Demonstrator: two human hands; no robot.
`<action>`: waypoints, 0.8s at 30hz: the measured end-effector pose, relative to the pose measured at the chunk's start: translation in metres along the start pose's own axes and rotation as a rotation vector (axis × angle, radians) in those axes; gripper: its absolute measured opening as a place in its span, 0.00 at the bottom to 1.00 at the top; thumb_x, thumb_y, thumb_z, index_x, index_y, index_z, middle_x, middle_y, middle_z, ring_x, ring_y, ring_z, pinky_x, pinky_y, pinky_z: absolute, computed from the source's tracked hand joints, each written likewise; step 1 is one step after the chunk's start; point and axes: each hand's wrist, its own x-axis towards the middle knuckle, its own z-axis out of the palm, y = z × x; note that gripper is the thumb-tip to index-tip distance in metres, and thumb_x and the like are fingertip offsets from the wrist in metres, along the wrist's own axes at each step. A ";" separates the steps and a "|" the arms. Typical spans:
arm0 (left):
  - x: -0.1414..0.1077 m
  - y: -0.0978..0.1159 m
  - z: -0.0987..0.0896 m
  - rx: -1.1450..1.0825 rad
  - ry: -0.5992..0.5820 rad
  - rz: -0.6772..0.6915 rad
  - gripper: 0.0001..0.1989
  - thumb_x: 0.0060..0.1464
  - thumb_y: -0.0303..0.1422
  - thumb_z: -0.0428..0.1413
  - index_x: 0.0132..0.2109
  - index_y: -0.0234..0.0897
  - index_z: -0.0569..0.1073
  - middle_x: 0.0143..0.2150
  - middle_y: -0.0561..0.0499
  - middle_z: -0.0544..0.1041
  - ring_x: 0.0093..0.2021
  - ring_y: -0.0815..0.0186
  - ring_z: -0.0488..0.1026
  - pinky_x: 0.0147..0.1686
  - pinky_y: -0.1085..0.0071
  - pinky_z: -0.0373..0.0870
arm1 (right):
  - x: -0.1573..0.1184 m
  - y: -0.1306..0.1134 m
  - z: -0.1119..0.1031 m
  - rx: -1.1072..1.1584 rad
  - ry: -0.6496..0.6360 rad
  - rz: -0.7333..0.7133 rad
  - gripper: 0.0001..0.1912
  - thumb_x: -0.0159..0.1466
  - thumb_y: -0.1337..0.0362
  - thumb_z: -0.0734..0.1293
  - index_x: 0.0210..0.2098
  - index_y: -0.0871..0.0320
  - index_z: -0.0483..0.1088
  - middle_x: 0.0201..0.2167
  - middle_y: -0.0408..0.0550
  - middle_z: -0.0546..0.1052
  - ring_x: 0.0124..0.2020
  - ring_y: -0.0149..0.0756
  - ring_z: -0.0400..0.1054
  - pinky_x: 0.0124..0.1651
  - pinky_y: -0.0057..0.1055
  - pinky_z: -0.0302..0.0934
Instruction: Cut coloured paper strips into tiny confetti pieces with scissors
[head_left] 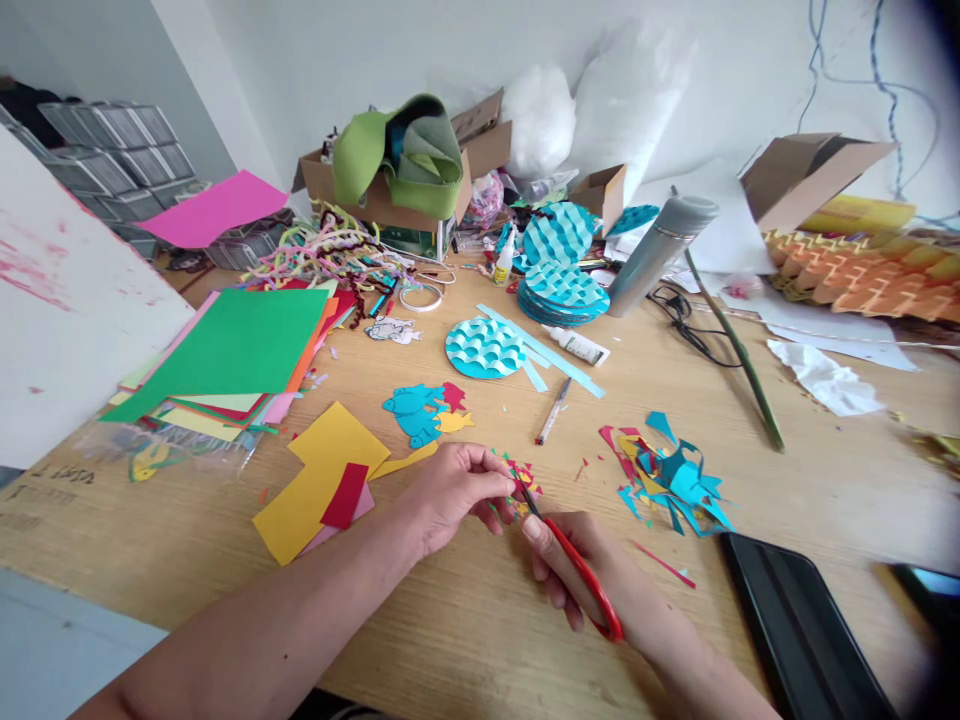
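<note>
My left hand (457,490) is pinched shut near the middle of the table. What lies between its fingertips is too small and covered to make out. My right hand (555,570) grips red-handled scissors (612,622), whose dark blades point up to the left fingertips. Tiny red, yellow and green paper snippets (529,475) lie just behind the blade tips. Beyond my left hand are blue paper fish (415,410), a yellow paper fish (454,422) and a red paper piece (454,396). Yellow paper sheets (319,490) with a red paper strip (346,496) lie left of my hands.
Blue paper scraps (686,475) and a black phone (802,620) lie at right. Farther back are a pen (553,411), a white glue bottle (576,345), a scalloped blue disc (486,348) and a grey flask (660,255). Coloured paper (232,340) is stacked left.
</note>
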 end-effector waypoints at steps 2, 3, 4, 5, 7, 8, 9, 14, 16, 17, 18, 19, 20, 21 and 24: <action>0.000 0.000 0.000 -0.003 -0.001 0.001 0.07 0.38 0.29 0.62 0.26 0.32 0.71 0.21 0.53 0.73 0.19 0.71 0.70 0.14 0.79 0.64 | 0.000 0.000 0.000 0.011 -0.002 -0.002 0.28 0.59 0.40 0.60 0.22 0.60 0.62 0.13 0.38 0.65 0.09 0.20 0.57 0.11 0.17 0.48; 0.000 0.000 0.000 -0.003 -0.002 0.001 0.07 0.39 0.29 0.62 0.26 0.32 0.71 0.21 0.53 0.73 0.19 0.71 0.70 0.14 0.79 0.64 | 0.000 -0.001 0.000 0.017 -0.006 -0.003 0.28 0.59 0.40 0.60 0.22 0.60 0.62 0.13 0.38 0.65 0.09 0.20 0.56 0.11 0.17 0.48; 0.000 0.000 0.000 -0.004 -0.002 0.001 0.07 0.39 0.29 0.62 0.26 0.32 0.71 0.21 0.53 0.73 0.19 0.71 0.70 0.14 0.78 0.64 | 0.000 -0.001 0.000 0.022 -0.010 -0.003 0.28 0.59 0.39 0.60 0.22 0.60 0.62 0.12 0.38 0.65 0.09 0.20 0.56 0.11 0.17 0.48; 0.000 0.000 0.000 -0.003 -0.001 0.001 0.07 0.38 0.29 0.62 0.26 0.32 0.71 0.21 0.53 0.73 0.19 0.71 0.70 0.14 0.78 0.64 | 0.000 -0.001 0.000 0.027 -0.013 -0.002 0.28 0.58 0.39 0.60 0.21 0.60 0.62 0.12 0.38 0.65 0.09 0.20 0.56 0.11 0.17 0.48; 0.000 0.000 0.000 -0.001 0.002 -0.002 0.07 0.38 0.29 0.62 0.26 0.32 0.71 0.20 0.53 0.73 0.19 0.71 0.70 0.14 0.78 0.64 | 0.001 -0.001 0.000 0.033 -0.017 -0.001 0.28 0.58 0.39 0.60 0.21 0.60 0.62 0.12 0.38 0.65 0.09 0.21 0.56 0.11 0.17 0.47; -0.001 0.000 0.000 0.002 0.005 -0.003 0.07 0.38 0.29 0.62 0.26 0.32 0.71 0.20 0.53 0.73 0.19 0.71 0.70 0.14 0.78 0.64 | 0.001 0.000 0.000 0.033 -0.016 -0.001 0.28 0.58 0.39 0.60 0.21 0.60 0.62 0.12 0.38 0.65 0.08 0.21 0.56 0.10 0.17 0.47; -0.001 0.000 0.000 0.004 0.007 -0.003 0.07 0.38 0.29 0.62 0.26 0.32 0.71 0.20 0.52 0.73 0.19 0.71 0.70 0.14 0.78 0.64 | 0.001 0.000 0.001 0.033 -0.013 0.001 0.28 0.58 0.40 0.61 0.21 0.60 0.62 0.12 0.38 0.65 0.08 0.20 0.56 0.10 0.17 0.47; -0.001 0.000 0.001 0.007 0.010 0.000 0.08 0.38 0.29 0.62 0.26 0.32 0.71 0.21 0.52 0.73 0.19 0.71 0.70 0.14 0.78 0.64 | 0.002 0.002 0.001 0.035 -0.005 0.016 0.27 0.59 0.41 0.61 0.21 0.60 0.62 0.11 0.37 0.65 0.08 0.20 0.56 0.10 0.16 0.47; -0.001 0.000 0.001 0.004 0.011 -0.001 0.08 0.38 0.29 0.62 0.26 0.32 0.71 0.21 0.52 0.73 0.18 0.71 0.70 0.14 0.78 0.64 | 0.002 0.004 0.001 0.038 -0.004 0.018 0.26 0.59 0.42 0.62 0.21 0.60 0.62 0.11 0.37 0.65 0.08 0.20 0.56 0.10 0.16 0.47; -0.001 0.000 0.001 0.003 0.013 -0.003 0.08 0.37 0.30 0.62 0.26 0.32 0.71 0.21 0.52 0.73 0.18 0.71 0.70 0.14 0.78 0.64 | 0.002 0.004 0.001 0.042 -0.003 0.021 0.26 0.59 0.42 0.62 0.21 0.59 0.62 0.11 0.37 0.65 0.08 0.20 0.56 0.10 0.16 0.47; -0.001 0.000 0.002 0.003 0.016 -0.005 0.08 0.37 0.30 0.62 0.26 0.32 0.71 0.21 0.52 0.73 0.18 0.71 0.70 0.14 0.78 0.64 | 0.002 0.005 0.001 0.047 -0.002 0.025 0.26 0.58 0.42 0.62 0.21 0.59 0.62 0.11 0.37 0.65 0.08 0.21 0.56 0.09 0.16 0.47; -0.001 0.000 0.002 0.003 0.019 -0.007 0.08 0.37 0.30 0.62 0.26 0.32 0.71 0.21 0.52 0.73 0.18 0.71 0.70 0.14 0.78 0.64 | 0.002 0.005 0.001 0.052 0.000 0.031 0.26 0.58 0.41 0.62 0.21 0.59 0.62 0.11 0.37 0.64 0.07 0.21 0.56 0.09 0.16 0.47; -0.001 0.001 0.002 0.003 0.023 -0.007 0.08 0.37 0.30 0.62 0.26 0.32 0.71 0.21 0.52 0.73 0.18 0.71 0.70 0.14 0.78 0.64 | 0.002 0.005 0.001 0.056 0.003 0.036 0.27 0.58 0.41 0.62 0.21 0.59 0.61 0.10 0.37 0.64 0.07 0.21 0.55 0.09 0.16 0.47; -0.001 0.001 0.002 0.003 0.026 -0.008 0.08 0.37 0.30 0.62 0.26 0.32 0.71 0.21 0.52 0.73 0.18 0.71 0.70 0.14 0.78 0.64 | 0.003 0.005 0.001 0.061 0.005 0.040 0.27 0.57 0.41 0.62 0.20 0.59 0.61 0.10 0.37 0.64 0.07 0.20 0.55 0.09 0.16 0.47; -0.001 0.002 0.002 0.004 0.024 -0.013 0.08 0.37 0.30 0.63 0.26 0.31 0.72 0.21 0.51 0.73 0.19 0.70 0.70 0.14 0.77 0.64 | 0.004 0.006 0.001 0.058 0.016 0.051 0.27 0.56 0.40 0.63 0.20 0.59 0.61 0.09 0.37 0.64 0.06 0.20 0.53 0.08 0.16 0.46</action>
